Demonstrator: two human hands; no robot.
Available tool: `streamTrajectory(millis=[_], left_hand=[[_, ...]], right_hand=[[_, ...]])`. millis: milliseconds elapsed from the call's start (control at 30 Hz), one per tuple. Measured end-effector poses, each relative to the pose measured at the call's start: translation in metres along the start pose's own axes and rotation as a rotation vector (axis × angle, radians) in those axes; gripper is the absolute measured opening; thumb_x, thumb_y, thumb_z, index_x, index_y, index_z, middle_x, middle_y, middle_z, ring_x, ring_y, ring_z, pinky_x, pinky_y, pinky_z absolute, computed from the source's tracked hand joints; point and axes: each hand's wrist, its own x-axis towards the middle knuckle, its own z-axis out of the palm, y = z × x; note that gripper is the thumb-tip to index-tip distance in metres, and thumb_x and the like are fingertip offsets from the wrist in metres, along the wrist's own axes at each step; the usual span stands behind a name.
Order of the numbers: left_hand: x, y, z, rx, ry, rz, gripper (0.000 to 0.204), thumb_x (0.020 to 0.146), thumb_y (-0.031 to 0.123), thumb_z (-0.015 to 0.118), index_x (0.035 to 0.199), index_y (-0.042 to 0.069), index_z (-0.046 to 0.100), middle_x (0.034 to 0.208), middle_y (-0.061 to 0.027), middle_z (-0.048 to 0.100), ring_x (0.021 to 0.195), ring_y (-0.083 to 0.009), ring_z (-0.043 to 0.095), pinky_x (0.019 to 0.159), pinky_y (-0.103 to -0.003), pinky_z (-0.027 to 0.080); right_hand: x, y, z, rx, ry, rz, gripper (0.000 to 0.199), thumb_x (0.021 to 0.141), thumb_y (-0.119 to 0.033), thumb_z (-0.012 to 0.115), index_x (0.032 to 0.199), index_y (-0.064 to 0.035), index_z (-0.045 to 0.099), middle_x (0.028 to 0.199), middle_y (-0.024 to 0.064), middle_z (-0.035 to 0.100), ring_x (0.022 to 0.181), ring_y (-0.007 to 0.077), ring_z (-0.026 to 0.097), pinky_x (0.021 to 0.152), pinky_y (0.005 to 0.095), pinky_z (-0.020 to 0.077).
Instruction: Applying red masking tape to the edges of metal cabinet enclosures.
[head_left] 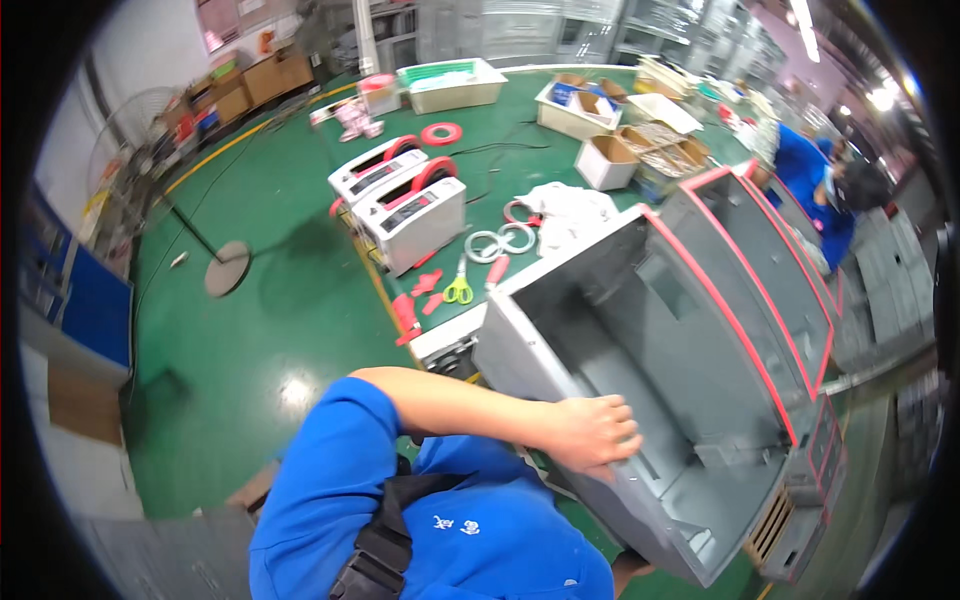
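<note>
On cabinet edge (552, 362), seemingly, left grip (597, 434)

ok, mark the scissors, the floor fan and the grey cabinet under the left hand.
Scissors (458, 292): head view, on the yellow-green handles.
Floor fan (228, 268): head view, on its round base.
Grey cabinet (635, 375): head view, on its bare inner surface.

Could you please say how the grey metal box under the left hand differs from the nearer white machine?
The grey metal box is larger than the nearer white machine. The box gapes open, while the machine has a casing topped by a red ring. The left hand grips the box; no hand touches the machine. Both are boxy.
</note>
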Motion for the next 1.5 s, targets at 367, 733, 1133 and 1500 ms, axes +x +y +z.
streamTrajectory(millis=[367,733,1133,1500], left_hand=[[-0.176,-0.069,-0.064,0.040,0.861,-0.426,0.034,0.071,0.009,0.064,0.104,0.005,0.054,0.104,-0.0112,0.051,0.093,-0.0276,0.051,0.077,-0.037,0.042],[-0.530,-0.262,-0.093,0.123,1.029,-1.576,0.040,0.076,0.021,0.062,0.109,0.001,0.050,0.102,-0.0094,0.054,0.089,-0.0161,0.053,0.078,-0.028,0.043],[-0.590,-0.245,-0.093,-0.387,0.255,-1.164,0.020,0.076,0.022,0.061,0.073,0.004,0.055,0.077,-0.0112,0.054,0.077,-0.0265,0.052,0.070,-0.035,0.041],[-0.410,-0.151,-0.123,-0.801,0.066,-0.580,0.011,0.082,0.014,0.055,0.082,0.004,0.051,0.078,-0.0102,0.055,0.073,-0.0260,0.056,0.062,-0.032,0.044]], right_hand=[[-0.092,0.075,0.098,-0.296,-0.344,0.169,0.049,0.085,-0.040,0.041,0.118,-0.0037,0.045,0.116,0.0126,0.049,0.109,0.0237,0.046,0.092,0.0381,0.0349],[-0.244,0.134,0.319,-0.335,-0.859,0.339,0.033,0.087,-0.016,0.049,0.112,0.0046,0.048,0.111,0.0146,0.052,0.101,0.0182,0.052,0.087,0.0269,0.0399],[-0.329,0.119,0.422,-0.515,-1.093,0.027,0.029,0.084,-0.012,0.053,0.110,0.0021,0.051,0.101,0.0122,0.058,0.092,0.0161,0.056,0.081,0.0262,0.0437],[-0.388,-0.025,0.477,-0.516,-1.103,-0.657,0.020,0.072,-0.008,0.066,0.089,-0.0030,0.058,0.081,0.0100,0.057,0.071,0.0228,0.057,0.064,0.0299,0.0463]])
